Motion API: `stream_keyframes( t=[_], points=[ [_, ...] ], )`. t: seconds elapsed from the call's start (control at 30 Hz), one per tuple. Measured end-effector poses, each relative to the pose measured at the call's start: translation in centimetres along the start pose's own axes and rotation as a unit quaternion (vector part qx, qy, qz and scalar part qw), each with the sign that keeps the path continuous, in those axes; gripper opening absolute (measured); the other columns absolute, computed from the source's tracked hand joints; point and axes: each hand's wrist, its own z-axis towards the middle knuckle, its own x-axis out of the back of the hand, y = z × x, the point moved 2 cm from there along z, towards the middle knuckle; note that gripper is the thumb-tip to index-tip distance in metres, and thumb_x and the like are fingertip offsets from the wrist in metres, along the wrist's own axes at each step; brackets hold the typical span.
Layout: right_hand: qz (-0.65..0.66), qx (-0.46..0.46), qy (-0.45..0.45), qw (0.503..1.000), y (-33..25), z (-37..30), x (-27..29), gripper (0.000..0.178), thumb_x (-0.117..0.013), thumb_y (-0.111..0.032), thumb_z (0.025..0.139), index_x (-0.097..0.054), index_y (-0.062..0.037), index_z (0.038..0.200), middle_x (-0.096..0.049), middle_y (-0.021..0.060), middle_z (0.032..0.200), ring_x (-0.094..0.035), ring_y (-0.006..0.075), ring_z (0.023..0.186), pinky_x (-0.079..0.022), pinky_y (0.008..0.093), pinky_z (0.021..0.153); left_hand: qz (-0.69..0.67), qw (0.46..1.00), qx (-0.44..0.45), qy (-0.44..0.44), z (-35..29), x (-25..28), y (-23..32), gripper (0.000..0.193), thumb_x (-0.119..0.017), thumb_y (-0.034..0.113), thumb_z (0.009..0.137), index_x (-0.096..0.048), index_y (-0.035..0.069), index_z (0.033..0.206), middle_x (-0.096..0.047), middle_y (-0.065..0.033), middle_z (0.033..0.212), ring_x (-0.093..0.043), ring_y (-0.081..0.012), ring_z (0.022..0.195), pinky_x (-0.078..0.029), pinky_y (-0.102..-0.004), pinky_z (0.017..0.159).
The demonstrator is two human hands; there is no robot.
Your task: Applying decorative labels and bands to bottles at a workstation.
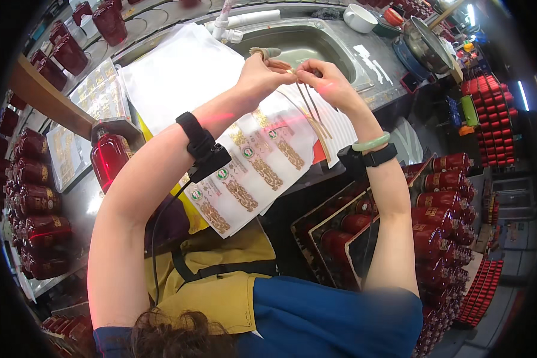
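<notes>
Both of my hands are raised over the near edge of the sink, fingertips nearly meeting. My left hand [264, 74] pinches the end of a thin strip, and a grey-beige finger cover [265, 52] sits on one of its fingers. Against it, my right hand [329, 83] is closed at the same spot, gripping the thin brown-gold strip [309, 101], which hangs below the fingers. More narrow strips [321, 126] lie on the white paper underneath. Below my wrists is a decal sheet [262, 156] with gold ornaments and round green emblems.
The sink [334, 33] with a white tap [222, 27] is at the far side. A red bottle [108, 156] stands under a brown frame at left. Crowded red bottles [39, 200] line the left, with racked ones [441, 200] at right. A white pot [359, 19] stands far right.
</notes>
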Motion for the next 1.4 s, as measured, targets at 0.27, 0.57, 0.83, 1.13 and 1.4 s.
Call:
stream_keyframes(
  t=[0.27,0.57,0.83,1.13,1.4],
  points=[
    [0.020,-0.009,0.010,1.000,0.3,-0.1,-0.4,0.026,-0.065,-0.024,0.102,-0.069,0.0014,0.105,-0.068,0.0006,0.094,-0.058,0.0071,0.086,-0.047,0.0260,0.077,0.010,1.000,-0.005,0.002,-0.6,0.1,0.6,0.068,-0.079,0.001,0.083,-0.044,-0.007,0.140,-0.069,-0.0159,0.116,-0.070,-0.0184,0.103,-0.056,-0.0304,0.092],
    [0.014,0.031,0.038,0.999,0.8,0.1,-0.4,0.021,-0.064,-0.022,0.102,-0.066,-0.0012,0.099,-0.062,-0.0024,0.087,-0.053,0.0059,0.084,-0.044,0.0241,0.077,0.016,1.000,-0.001,-0.017,-0.7,0.5,0.2,0.065,-0.078,-0.003,0.083,-0.045,-0.008,0.139,-0.065,-0.0127,0.114,-0.070,-0.0172,0.099,-0.057,-0.0298,0.090],
    [0.046,0.003,0.031,0.998,0.3,0.1,-0.7,0.031,-0.065,-0.029,0.100,-0.071,0.0016,0.104,-0.068,0.0037,0.087,-0.057,0.0089,0.079,-0.045,0.0276,0.071,0.042,0.999,0.014,-0.007,-1.0,-0.1,-0.1,0.056,-0.077,0.000,0.080,-0.053,-0.007,0.130,-0.066,-0.0115,0.113,-0.070,-0.0184,0.101,-0.057,-0.0299,0.088],
    [0.039,-0.001,0.067,0.997,0.4,0.0,-0.9,0.043,-0.067,-0.039,0.099,-0.073,0.0031,0.096,-0.069,0.0052,0.083,-0.059,0.0116,0.077,-0.047,0.0286,0.071,0.032,0.999,0.007,0.015,-1.2,0.4,0.0,0.055,-0.076,0.002,0.086,-0.052,-0.009,0.134,-0.070,-0.0143,0.106,-0.072,-0.0183,0.099,-0.057,-0.0279,0.086],
    [0.043,0.047,0.059,0.996,-0.9,-0.9,-1.0,0.020,-0.075,-0.015,0.092,-0.078,-0.0019,0.106,-0.071,-0.0009,0.086,-0.054,0.0048,0.077,-0.044,0.0222,0.071,0.136,0.988,-0.046,0.059,-1.5,0.6,0.9,0.038,-0.081,0.009,0.077,-0.061,-0.012,0.101,-0.078,-0.0176,0.092,-0.076,-0.0184,0.085,-0.059,-0.0313,0.074]
  ],
)
